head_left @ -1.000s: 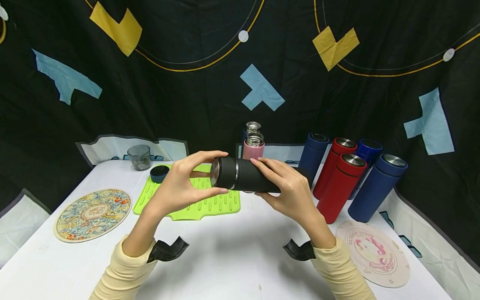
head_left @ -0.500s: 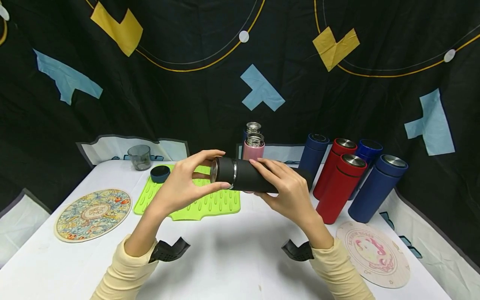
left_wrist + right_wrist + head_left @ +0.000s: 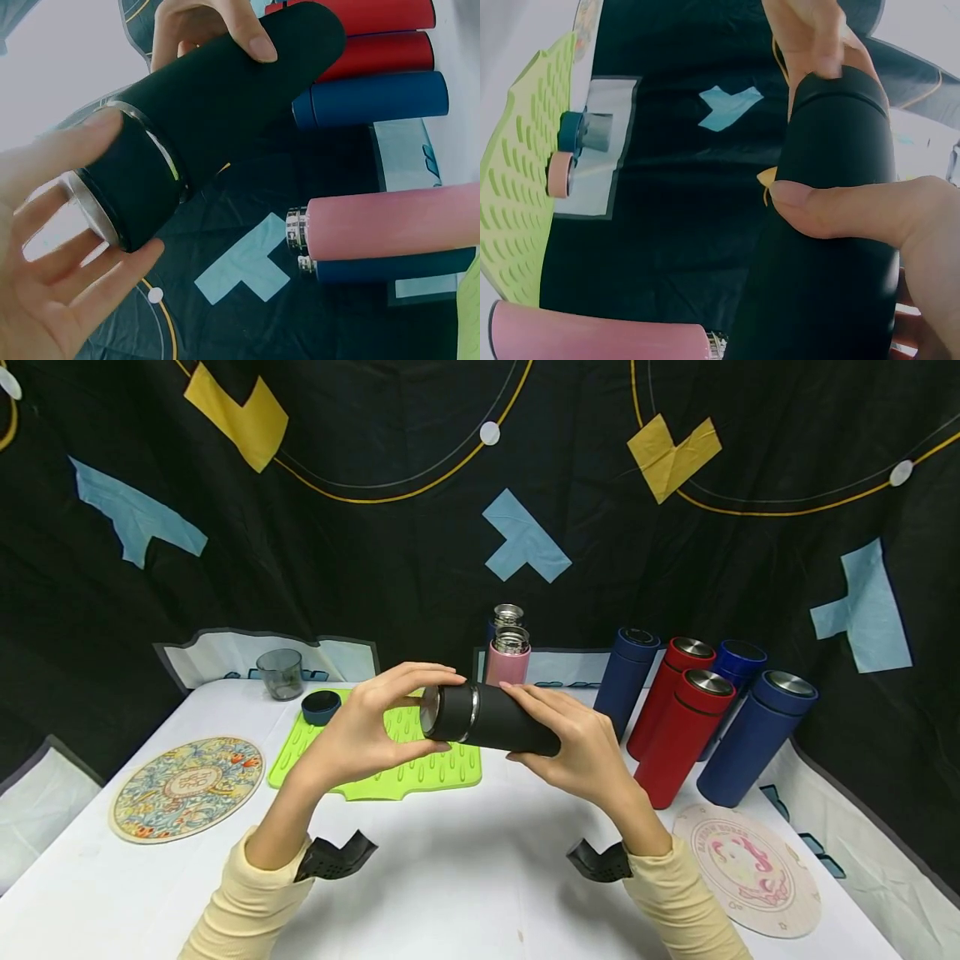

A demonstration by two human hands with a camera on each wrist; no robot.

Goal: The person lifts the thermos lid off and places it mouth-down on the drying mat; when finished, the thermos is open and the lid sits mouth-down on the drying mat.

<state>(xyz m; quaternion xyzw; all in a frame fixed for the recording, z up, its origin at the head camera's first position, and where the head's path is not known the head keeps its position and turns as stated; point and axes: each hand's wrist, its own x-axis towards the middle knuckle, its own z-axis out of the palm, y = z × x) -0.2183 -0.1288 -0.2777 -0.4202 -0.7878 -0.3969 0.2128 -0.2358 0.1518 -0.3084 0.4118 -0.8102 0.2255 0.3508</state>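
A black thermos bottle [image 3: 513,718] is held sideways above the table, its lid [image 3: 453,713] pointing left. My left hand [image 3: 356,727] grips the lid, thumb on one side and fingers on the other. In the left wrist view, the lid's silver end [image 3: 94,210] faces the left palm, and a shiny ring [image 3: 161,150] lies between lid and body. My right hand [image 3: 581,739] holds the body, with its thumb [image 3: 802,202] laid across it in the right wrist view. Fingers and palm hide the bottle's right end in the head view.
Behind the bottle stands a lidless pink bottle [image 3: 507,664] with a blue one [image 3: 507,617]. A green mat [image 3: 431,768] bears a navy lid [image 3: 320,706] and a pink lid [image 3: 560,174]. Several red bottles [image 3: 678,743] and blue bottles [image 3: 753,743] stand right, near a round coaster [image 3: 750,868].
The bottle has tilted and swung slightly, its right end now lower and no longer showing past my right hand. My left fingers and thumb have shifted a little over the lid.
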